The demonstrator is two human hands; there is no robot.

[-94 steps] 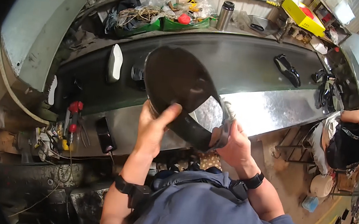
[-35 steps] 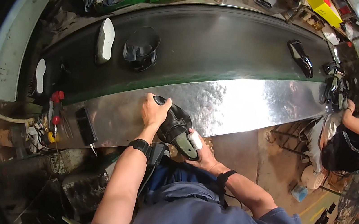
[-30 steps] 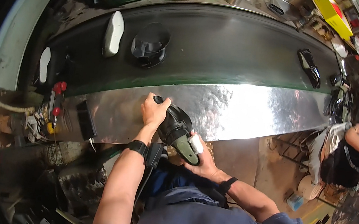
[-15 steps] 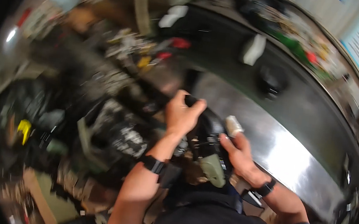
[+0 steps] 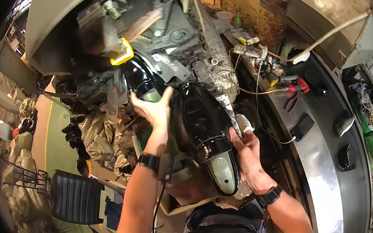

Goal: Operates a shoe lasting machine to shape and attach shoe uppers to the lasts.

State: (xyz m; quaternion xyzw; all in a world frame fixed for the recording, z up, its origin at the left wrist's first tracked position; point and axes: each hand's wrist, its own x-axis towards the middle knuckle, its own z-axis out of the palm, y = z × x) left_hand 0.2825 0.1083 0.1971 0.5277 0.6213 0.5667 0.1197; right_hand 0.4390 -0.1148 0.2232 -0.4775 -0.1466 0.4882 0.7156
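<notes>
My right hand (image 5: pixel 249 160) grips the side of a glossy black shoe (image 5: pixel 203 114). This shoe has a pale green last (image 5: pixel 224 171) in its opening, and its toe points away from me. A whitish wrap (image 5: pixel 244 123) covers a finger of that hand. Farther left, a second black shoe (image 5: pixel 139 73) sits in a machine (image 5: pixel 173 39), below a yellow-edged part (image 5: pixel 123 53). My left hand (image 5: pixel 153 112) is at its heel end, thumb on one side and fingers on the other, around a pale green last. The undersides of the fingers are hidden.
At right runs a metal-edged bench (image 5: pixel 324 182) with a dark belt (image 5: pixel 358 210) carrying black shoe pieces. A phone (image 5: pixel 303 127) on a cable, pliers (image 5: pixel 291 102) and a red tool (image 5: pixel 298 85) lie on it. A black chair (image 5: pixel 76 196) stands at lower left.
The view has turned from the bench toward the machine. My left hand has left the shoe in my right hand and is now at the shoe in the machine. My right hand keeps its grip.
</notes>
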